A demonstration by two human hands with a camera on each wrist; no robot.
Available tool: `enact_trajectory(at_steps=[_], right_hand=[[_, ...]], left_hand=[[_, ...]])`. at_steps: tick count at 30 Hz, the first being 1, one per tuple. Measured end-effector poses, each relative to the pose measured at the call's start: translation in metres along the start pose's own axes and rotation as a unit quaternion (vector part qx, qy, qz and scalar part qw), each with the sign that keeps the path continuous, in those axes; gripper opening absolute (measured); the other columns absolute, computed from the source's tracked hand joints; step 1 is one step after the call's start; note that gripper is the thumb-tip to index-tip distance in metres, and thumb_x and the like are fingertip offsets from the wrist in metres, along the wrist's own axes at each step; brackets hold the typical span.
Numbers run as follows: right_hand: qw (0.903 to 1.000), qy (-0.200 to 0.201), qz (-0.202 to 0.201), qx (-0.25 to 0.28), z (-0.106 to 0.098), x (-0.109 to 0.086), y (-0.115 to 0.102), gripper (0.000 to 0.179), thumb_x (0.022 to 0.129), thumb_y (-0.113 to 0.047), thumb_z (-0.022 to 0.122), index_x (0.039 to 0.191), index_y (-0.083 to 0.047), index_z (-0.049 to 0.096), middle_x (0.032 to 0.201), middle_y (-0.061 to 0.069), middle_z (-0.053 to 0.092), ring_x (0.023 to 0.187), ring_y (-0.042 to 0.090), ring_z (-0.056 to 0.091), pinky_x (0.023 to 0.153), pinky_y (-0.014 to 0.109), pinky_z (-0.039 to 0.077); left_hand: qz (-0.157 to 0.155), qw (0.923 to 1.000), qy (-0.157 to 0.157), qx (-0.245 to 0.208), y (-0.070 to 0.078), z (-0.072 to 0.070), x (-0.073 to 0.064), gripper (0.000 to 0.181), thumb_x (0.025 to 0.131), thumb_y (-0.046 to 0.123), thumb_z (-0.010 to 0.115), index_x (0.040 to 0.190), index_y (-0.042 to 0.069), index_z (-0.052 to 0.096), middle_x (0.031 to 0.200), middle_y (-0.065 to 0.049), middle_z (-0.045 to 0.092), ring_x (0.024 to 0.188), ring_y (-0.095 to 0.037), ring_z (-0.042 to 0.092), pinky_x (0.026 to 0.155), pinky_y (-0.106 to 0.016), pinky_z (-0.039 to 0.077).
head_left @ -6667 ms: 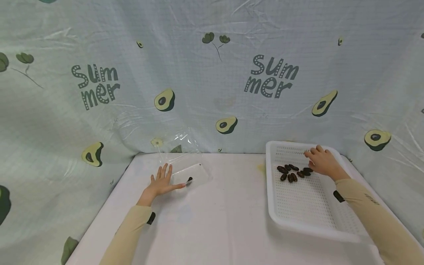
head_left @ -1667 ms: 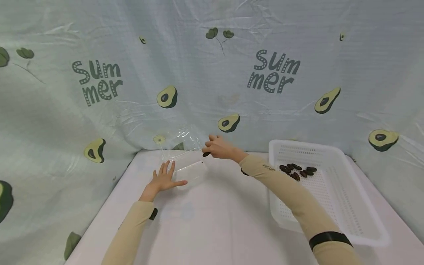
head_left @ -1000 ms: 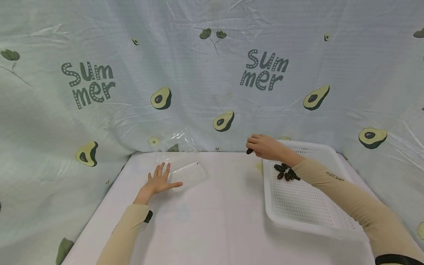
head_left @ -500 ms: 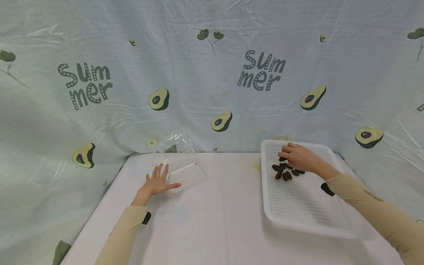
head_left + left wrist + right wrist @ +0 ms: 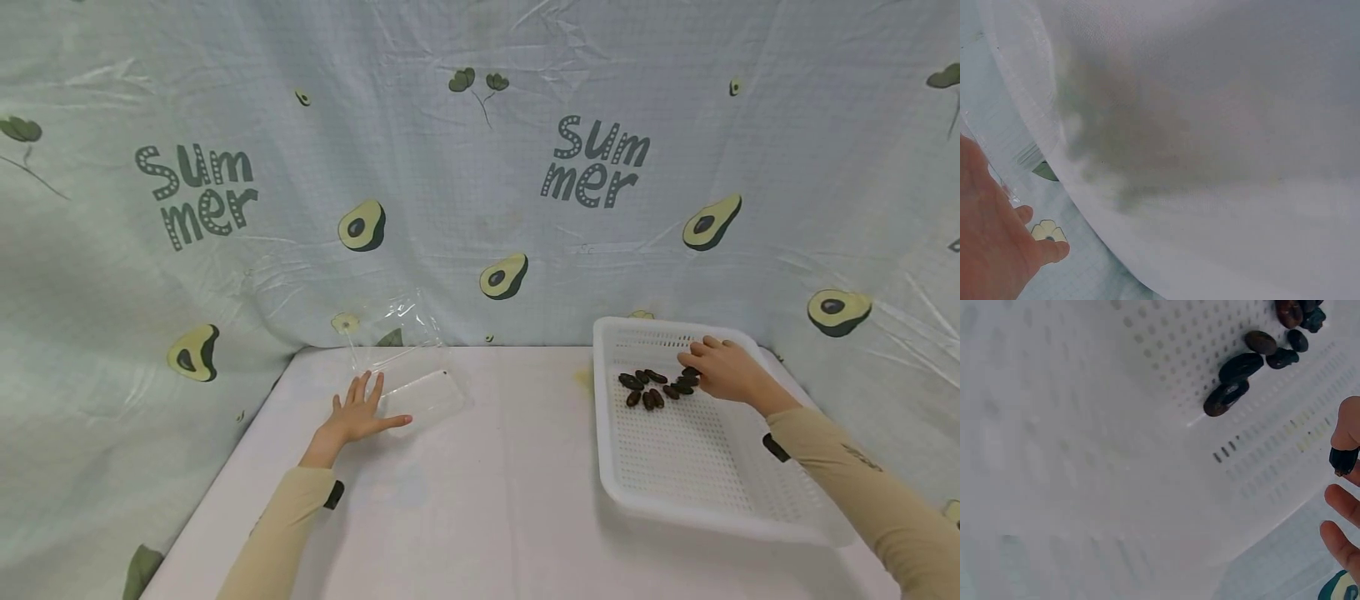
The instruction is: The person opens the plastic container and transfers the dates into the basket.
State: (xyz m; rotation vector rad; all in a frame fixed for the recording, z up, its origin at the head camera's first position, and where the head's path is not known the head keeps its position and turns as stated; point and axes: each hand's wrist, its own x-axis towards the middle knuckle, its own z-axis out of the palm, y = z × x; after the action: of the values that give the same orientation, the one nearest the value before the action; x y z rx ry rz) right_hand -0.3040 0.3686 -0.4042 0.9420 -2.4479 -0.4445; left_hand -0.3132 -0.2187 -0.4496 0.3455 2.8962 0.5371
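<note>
My right hand (image 5: 723, 371) is over the back right of a white plastic basket (image 5: 606, 433). It pinches a dark, glossy date (image 5: 1342, 460) between thumb and finger, beside several dark brown dates (image 5: 651, 398) on the perforated basket floor. In the right wrist view, more dates (image 5: 1241, 367) lie close together, left of the hand. At the left, my left hand (image 5: 356, 417) is spread flat, fingers apart, at the near left edge of a clear plastic box (image 5: 431, 398). The box's transparent lid (image 5: 401, 321) stands raised at the back. No date shows in the box.
A white tabletop (image 5: 480, 500) lies between box and basket. Behind and at both sides hangs a pale curtain (image 5: 450, 150) printed with avocados and lettering. The basket's raised rim (image 5: 697, 523) surrounds the dates.
The date seen earlier in the clear box is gone from it. My right hand has carried a date from near the box rightward into the basket. My left hand has stayed in place.
</note>
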Motion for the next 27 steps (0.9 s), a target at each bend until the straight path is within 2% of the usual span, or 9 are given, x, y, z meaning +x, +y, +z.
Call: enact_trajectory(at_steps=[7,13,18,21,27], right_hand=[[0.9934,-0.101,0.048,0.025,-0.001,-0.009,-0.001,0.024,0.069,0.003,0.064,0.08,-0.013,0.051,0.067,-0.001,0.043,0.059,0.015,0.034,0.047,0.025,0.021],[0.991,-0.116,0.061,0.027,0.003,-0.008,-0.002,0.025,0.069,0.003,0.067,0.077,-0.014,0.05,0.066,-0.001,0.044,0.06,0.015,0.036,0.047,0.025,0.023],[0.9921,-0.107,0.064,0.019,0.005,-0.01,-0.001,0.025,0.068,0.005,0.065,0.076,-0.013,0.05,0.066,-0.001,0.045,0.06,0.016,0.037,0.047,0.025,0.021],[0.9921,-0.103,0.068,0.02,0.002,-0.01,-0.001,0.025,0.068,0.006,0.063,0.074,-0.014,0.049,0.066,-0.001,0.045,0.06,0.015,0.037,0.047,0.024,0.02],[0.9865,-0.127,0.09,0.051,-0.007,-0.005,-0.005,0.021,0.07,0.002,0.063,0.074,-0.015,0.051,0.07,-0.001,0.049,0.062,0.016,0.039,0.047,0.025,0.024]], left_hand=[[-0.003,1.0,-0.002,0.005,-0.002,0.001,0.001,0.107,0.074,0.068,0.049,0.144,0.004,0.0,0.148,-0.022,-0.005,0.134,-0.045,-0.007,0.098,-0.071,-0.002],[-0.005,1.0,-0.005,0.006,-0.002,0.002,0.0,0.107,0.074,0.068,0.049,0.144,0.003,0.001,0.148,-0.022,-0.005,0.134,-0.045,-0.007,0.098,-0.071,-0.002],[-0.004,1.0,-0.001,0.007,-0.002,0.001,-0.001,0.106,0.074,0.067,0.05,0.144,0.003,0.0,0.148,-0.022,-0.005,0.134,-0.045,-0.007,0.098,-0.071,-0.002],[0.0,1.0,0.003,0.003,-0.002,0.0,0.0,0.106,0.074,0.067,0.05,0.144,0.003,0.001,0.148,-0.023,-0.005,0.134,-0.045,-0.006,0.097,-0.071,-0.003],[0.001,0.9999,0.008,0.008,-0.003,0.002,0.002,0.107,0.074,0.068,0.049,0.144,0.004,0.001,0.148,-0.022,-0.004,0.135,-0.045,-0.006,0.097,-0.071,-0.001]])
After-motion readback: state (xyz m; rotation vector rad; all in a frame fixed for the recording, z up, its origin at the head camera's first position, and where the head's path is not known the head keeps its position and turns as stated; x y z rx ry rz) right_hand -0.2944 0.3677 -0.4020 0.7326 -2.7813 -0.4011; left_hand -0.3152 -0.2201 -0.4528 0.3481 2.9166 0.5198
